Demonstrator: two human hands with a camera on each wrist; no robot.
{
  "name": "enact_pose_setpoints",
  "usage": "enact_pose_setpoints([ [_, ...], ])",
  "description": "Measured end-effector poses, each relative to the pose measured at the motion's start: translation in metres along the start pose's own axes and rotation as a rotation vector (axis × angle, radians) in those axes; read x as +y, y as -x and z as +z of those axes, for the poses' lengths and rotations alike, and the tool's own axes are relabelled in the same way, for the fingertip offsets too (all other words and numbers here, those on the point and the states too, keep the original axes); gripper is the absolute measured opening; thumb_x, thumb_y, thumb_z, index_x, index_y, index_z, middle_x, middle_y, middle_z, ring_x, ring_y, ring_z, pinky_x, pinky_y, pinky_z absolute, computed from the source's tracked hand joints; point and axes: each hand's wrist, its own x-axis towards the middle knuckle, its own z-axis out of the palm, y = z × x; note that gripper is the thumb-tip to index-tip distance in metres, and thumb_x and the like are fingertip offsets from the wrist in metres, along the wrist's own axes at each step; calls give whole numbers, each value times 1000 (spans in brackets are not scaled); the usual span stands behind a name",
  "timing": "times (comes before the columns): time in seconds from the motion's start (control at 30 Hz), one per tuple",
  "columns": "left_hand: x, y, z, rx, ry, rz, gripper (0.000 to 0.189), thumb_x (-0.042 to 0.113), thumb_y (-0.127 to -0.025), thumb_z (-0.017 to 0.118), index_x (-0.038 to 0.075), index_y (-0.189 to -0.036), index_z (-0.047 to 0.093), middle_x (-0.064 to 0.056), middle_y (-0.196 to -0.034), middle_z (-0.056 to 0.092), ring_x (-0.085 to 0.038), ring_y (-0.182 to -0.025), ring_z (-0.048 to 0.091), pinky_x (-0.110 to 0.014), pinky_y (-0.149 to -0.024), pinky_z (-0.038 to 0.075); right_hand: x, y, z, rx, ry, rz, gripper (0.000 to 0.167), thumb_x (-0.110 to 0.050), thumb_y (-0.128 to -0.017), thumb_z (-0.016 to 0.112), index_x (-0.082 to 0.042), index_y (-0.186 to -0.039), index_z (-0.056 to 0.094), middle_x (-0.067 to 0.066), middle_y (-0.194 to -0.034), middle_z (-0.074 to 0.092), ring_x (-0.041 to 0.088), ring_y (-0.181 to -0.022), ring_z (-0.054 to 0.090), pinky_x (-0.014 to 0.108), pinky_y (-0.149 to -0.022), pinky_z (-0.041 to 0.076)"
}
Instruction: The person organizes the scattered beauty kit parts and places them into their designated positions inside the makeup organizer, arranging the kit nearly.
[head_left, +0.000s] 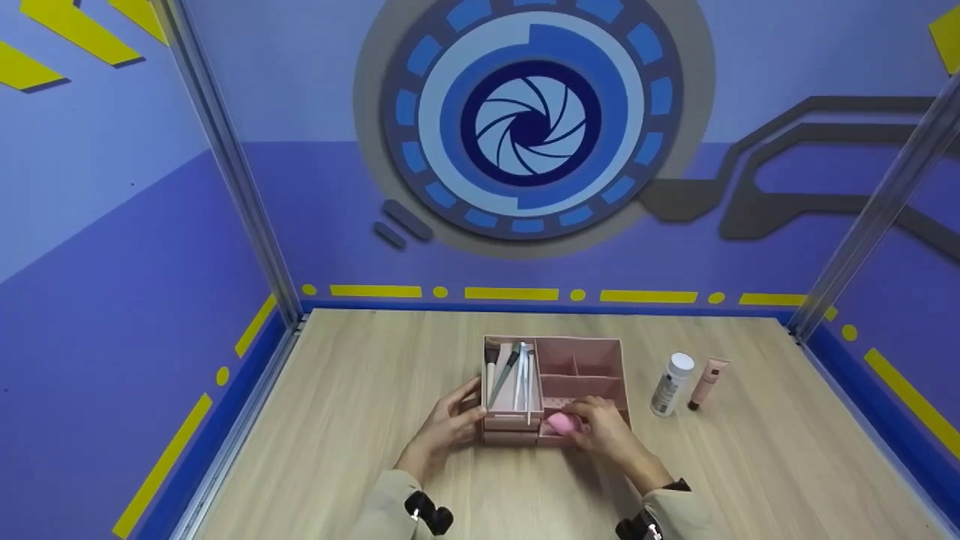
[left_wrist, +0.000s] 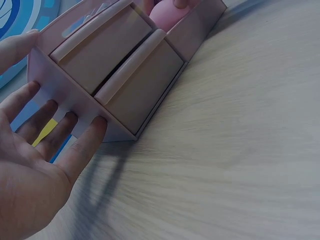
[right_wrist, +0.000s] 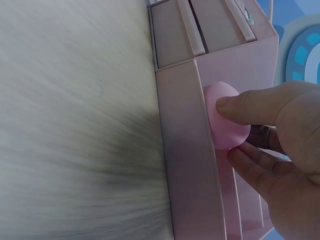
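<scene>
A pink makeup organizer stands on the wooden table. My left hand is at its left side; in the left wrist view the fingertips press on the side wall, fingers spread and fairly straight. Between thumb and fingers, my right hand pinches a pink makeup sponge at the low front compartment, just inside its front wall. Makeup brushes and slim pale sticks lie in the organizer's upper left tray. Below that tray are two small drawers, both pushed in.
To the right of the organizer a white bottle stands upright, with a pink squeeze tube on a dark cap beside it. Purple-blue panels and metal posts border the table at the back and sides.
</scene>
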Motion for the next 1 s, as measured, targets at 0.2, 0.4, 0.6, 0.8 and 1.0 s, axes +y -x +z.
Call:
enact_pose_setpoints([
  [0.2, 1, -1, -1, -21, -3, 12, 74, 21, -91, 68, 12, -154, 29, -23, -152, 37, -8, -101, 56, -28, -81, 49, -1, 2, 2, -7, 4, 33, 33, -4, -65, 82, -5, -97, 73, 9, -95, 68, 29, -90, 62, 49, -84, 46],
  [0.4, 2, -2, -2, -28, -32, 31, 71, 20, -93, 66, 10, -153, 29, -22, -154, 35, -16, -121, 53, -35, -90, 48, -2, 2, 3, -31, -1, 68, 32, -5, -67, 83, -5, -97, 73, 9, -97, 67, 30, -92, 62, 49, -84, 49],
  [0.6, 1, -1, -1, -20, -54, 41, 70, 20, -93, 64, 9, -153, 30, -23, -154, 34, -25, -129, 48, -44, -98, 47, 0, 3, 3, -40, -3, 71, 32, -5, -68, 83, -6, -99, 73, 9, -97, 67, 30, -92, 62, 49, -83, 50],
  [0.8, 0, -1, 0, -11, -31, 26, 70, 19, -92, 65, 11, -153, 31, -23, -153, 35, -25, -125, 52, -43, -97, 48, 4, 5, 1, -43, -18, 59, 33, -5, -67, 82, -7, -99, 73, 6, -96, 68, 25, -90, 62, 46, -82, 50],
  [1.0, 1, 0, -1, -5, -26, 10, 73, 23, -91, 68, 14, -153, 30, -22, -153, 36, -23, -120, 56, -40, -95, 49, 4, 8, 0, -40, -32, 89, 31, -6, -68, 82, -8, -97, 72, 5, -94, 68, 21, -87, 61, 40, -78, 52],
])
